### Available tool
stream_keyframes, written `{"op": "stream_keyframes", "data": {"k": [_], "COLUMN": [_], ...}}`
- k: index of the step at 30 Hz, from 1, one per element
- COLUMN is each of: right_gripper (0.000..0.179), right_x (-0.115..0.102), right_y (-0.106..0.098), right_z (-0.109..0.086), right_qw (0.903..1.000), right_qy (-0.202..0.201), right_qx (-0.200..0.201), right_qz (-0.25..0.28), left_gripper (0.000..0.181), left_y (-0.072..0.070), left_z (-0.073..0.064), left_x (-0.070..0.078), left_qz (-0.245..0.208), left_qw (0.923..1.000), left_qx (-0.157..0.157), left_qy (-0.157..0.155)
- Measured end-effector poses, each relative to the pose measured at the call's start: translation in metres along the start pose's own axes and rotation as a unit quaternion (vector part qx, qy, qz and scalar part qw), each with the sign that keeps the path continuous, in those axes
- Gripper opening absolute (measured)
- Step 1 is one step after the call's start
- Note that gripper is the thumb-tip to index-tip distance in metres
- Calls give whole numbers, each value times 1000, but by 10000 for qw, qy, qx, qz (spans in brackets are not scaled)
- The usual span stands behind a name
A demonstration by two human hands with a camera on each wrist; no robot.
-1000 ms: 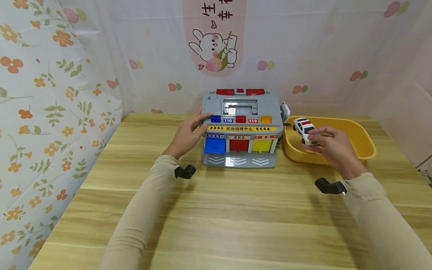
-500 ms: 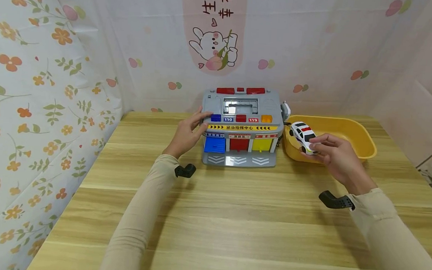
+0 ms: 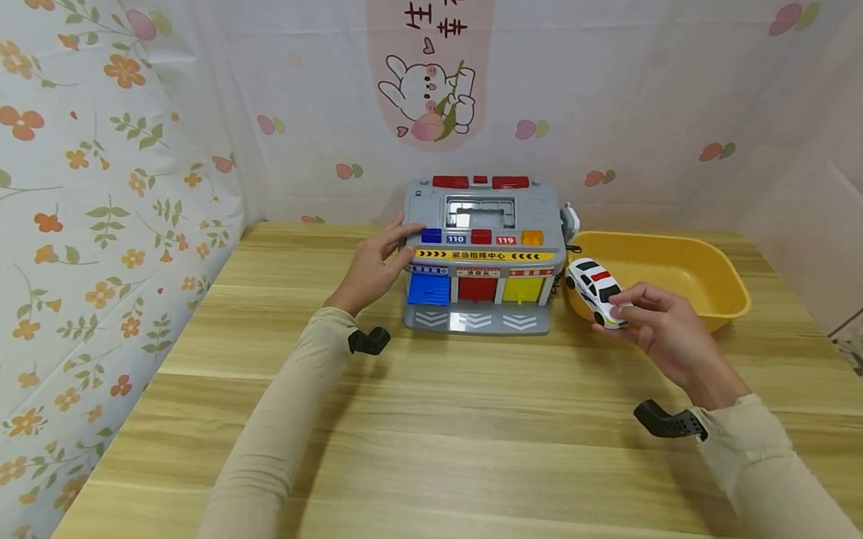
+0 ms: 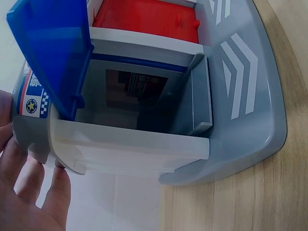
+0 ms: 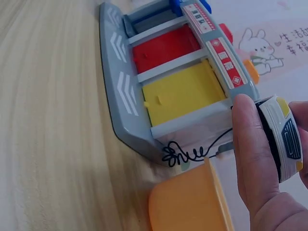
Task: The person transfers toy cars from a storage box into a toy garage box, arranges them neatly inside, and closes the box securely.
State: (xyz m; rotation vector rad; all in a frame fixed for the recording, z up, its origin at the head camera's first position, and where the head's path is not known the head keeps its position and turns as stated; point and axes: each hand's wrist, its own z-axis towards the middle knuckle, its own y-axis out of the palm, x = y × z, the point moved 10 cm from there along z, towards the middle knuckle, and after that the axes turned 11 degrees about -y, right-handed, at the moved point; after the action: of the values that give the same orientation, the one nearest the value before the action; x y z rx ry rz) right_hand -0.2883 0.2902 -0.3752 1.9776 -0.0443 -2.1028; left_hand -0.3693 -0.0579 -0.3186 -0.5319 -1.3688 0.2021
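Observation:
A grey toy garage [image 3: 477, 323] with a red, a yellow and a blue door stands at the back of the table. My left hand [image 3: 368, 272] holds its left roof corner, fingertips beside the blue button [image 3: 431, 236]. In the left wrist view the blue door [image 4: 55, 48] is swung up, showing the hollow bay [image 4: 134, 96] behind it. The red door [image 5: 166, 49] and yellow door [image 5: 185, 91] are down. My right hand [image 3: 671, 336] pinches a white toy car [image 3: 597, 291] with red and black roof markings between thumb and fingers, over the yellow tub's front left rim.
The yellow tub [image 3: 730, 303] stands right of the garage. A coiled black cord [image 5: 185, 153] hangs at the garage's right side, by a small white piece [image 3: 570, 221]. A printed cloth [image 3: 291, 126] rises behind the wooden table [image 3: 478, 456].
My right hand has brought the toy car down and toward me, a little to the left, from over the tub to its front left rim. The left hand stays on the garage.

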Motion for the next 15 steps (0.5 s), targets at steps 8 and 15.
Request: {"op": "stream_keyframes", "data": {"k": [8,15], "right_gripper": [14,10], "right_x": [9,13], "right_y": [7,16], "right_z": [-3,-5], "right_qw": [9994,9967], "right_qy": [222,396], "right_qx": [-195,-366], "right_qz": [-161,-603], "left_gripper": [38,39], "left_y": [0,0], "left_z": [1,0], "left_x": [-1,1], "left_qz": [-4,-13], "left_qw": [10000,10000], "left_qx": [23,52], "left_qy": [6,71]}}
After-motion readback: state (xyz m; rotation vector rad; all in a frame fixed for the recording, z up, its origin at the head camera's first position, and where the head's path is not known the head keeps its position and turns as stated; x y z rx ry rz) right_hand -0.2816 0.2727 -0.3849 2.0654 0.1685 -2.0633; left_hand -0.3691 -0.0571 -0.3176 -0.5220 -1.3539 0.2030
